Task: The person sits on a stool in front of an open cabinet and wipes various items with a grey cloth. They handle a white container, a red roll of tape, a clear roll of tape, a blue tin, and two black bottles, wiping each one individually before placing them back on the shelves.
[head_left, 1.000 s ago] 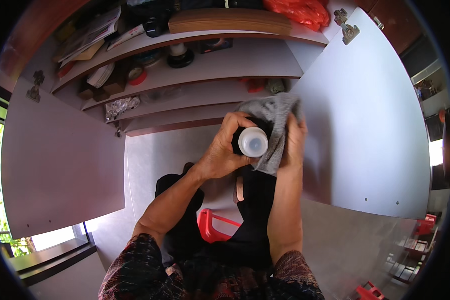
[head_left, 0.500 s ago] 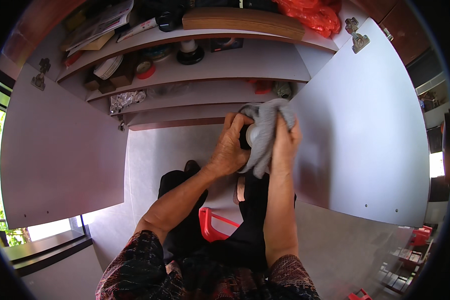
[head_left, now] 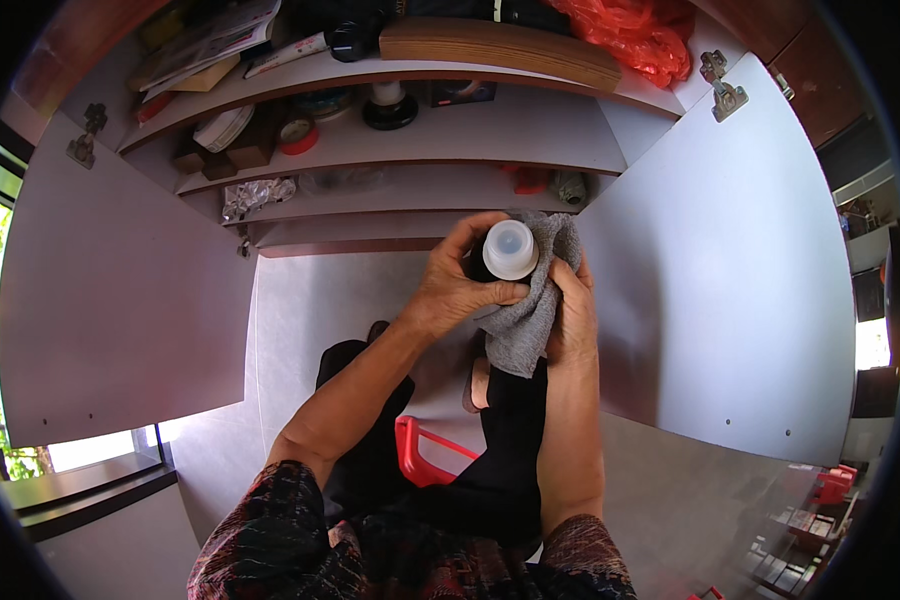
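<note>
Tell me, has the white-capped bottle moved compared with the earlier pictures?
Yes, a little. The bottle is now level with the cabinet's brown bottom edge; a second ago it sat slightly below that edge in the picture.

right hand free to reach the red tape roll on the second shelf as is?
Probably not. The right hand is full, pressing a grey cloth against the dark bottle that the left hand grips. The red tape roll sits across on the left, beyond both hands.
</note>
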A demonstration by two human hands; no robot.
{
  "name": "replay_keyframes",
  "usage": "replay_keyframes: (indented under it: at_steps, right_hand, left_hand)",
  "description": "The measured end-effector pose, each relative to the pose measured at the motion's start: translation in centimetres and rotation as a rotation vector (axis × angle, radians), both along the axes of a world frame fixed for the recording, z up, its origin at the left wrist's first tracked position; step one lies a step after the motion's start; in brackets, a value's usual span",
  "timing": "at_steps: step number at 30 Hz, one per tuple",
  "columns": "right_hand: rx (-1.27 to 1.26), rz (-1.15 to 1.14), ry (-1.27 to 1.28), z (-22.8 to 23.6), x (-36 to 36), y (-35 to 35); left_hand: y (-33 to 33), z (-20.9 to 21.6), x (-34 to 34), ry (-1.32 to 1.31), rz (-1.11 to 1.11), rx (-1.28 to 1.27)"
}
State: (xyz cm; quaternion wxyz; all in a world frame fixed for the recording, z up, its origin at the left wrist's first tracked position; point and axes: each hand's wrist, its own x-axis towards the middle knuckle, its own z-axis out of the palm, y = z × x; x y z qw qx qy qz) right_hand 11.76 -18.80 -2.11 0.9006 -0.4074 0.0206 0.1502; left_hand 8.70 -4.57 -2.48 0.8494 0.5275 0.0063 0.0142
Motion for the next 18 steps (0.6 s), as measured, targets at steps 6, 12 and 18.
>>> replay_keyframes:
  at_steps: [6, 12, 18]
  right_hand:
    - [0.091, -0.137, -0.012, -0.2, -0.2, 1.3]
    - [0.018, -0.197, -0.002, -0.7, -1.1, 2.1]
    - [-0.341, -0.241, -0.196, -0.9, -1.8, 3.0]
  left_hand:
    - [0.0, -1.2, 0.4, 0.015, 0.091, -0.137]
    - [-0.5, -0.3, 0.7, 0.149, 0.131, -0.356]
    - [0.1, -1.6, 1.4, 0.190, 0.038, -0.670]
